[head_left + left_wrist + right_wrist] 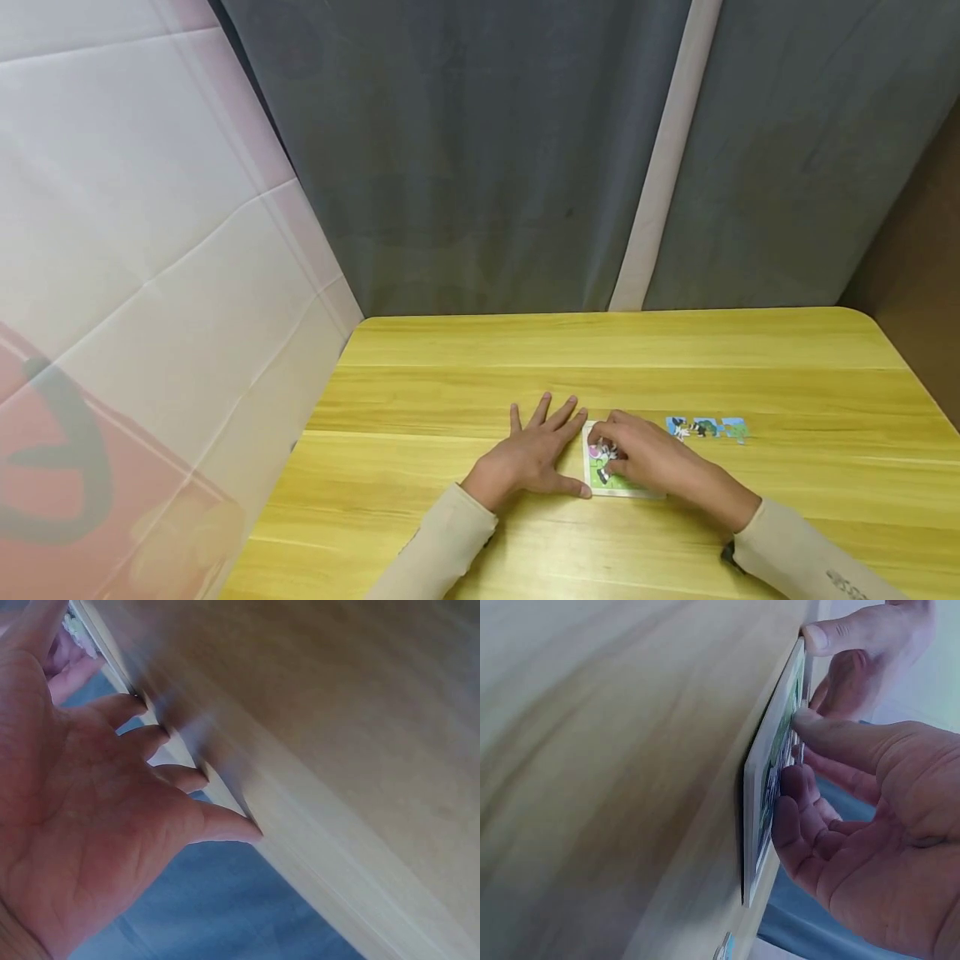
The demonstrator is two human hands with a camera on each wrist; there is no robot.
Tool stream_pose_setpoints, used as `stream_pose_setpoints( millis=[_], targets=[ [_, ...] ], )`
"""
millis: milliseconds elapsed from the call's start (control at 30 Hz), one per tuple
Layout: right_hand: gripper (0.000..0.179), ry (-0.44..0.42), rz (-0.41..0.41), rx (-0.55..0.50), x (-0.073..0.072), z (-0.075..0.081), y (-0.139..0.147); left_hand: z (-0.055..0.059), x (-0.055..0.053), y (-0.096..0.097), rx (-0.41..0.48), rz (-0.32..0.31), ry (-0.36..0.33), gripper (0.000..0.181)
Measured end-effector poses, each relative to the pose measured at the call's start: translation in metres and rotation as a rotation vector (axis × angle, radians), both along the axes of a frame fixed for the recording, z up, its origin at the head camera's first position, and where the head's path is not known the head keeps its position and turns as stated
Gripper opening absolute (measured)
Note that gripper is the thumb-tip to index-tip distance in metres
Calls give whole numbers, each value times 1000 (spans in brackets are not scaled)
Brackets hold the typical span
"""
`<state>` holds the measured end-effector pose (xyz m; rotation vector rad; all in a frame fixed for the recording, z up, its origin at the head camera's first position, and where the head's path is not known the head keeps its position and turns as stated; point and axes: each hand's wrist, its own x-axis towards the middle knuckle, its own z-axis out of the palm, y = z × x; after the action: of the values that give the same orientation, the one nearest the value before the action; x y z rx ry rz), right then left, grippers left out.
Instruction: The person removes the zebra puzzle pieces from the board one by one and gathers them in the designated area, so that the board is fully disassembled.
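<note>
A small jigsaw puzzle board with a white border and a green cartoon picture lies flat on the table. My left hand rests at its left side with fingers spread on the wood, the thumb touching the board's lower left corner. Over the board, my right hand has curled fingers and pinches a puzzle piece between thumb and fingertips, against the picture. The right hand hides much of the board. To its right, three loose puzzle pieces lie in a row.
The yellow wooden table has a grey curtain behind its far edge. A white printed cloth hangs on the left, and a brown panel stands on the right.
</note>
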<state>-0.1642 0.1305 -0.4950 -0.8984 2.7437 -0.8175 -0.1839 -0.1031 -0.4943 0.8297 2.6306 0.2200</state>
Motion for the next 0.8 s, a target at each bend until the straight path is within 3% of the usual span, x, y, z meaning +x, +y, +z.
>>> stream_pose_setpoints(
  millis=[333, 800],
  targets=[
    [36, -30, 12, -112, 2, 1, 38, 0, 0, 1, 12, 3, 2, 117],
    [38, 35, -105, -108, 12, -6, 105, 1, 1, 1, 10, -10, -2, 116]
  ],
)
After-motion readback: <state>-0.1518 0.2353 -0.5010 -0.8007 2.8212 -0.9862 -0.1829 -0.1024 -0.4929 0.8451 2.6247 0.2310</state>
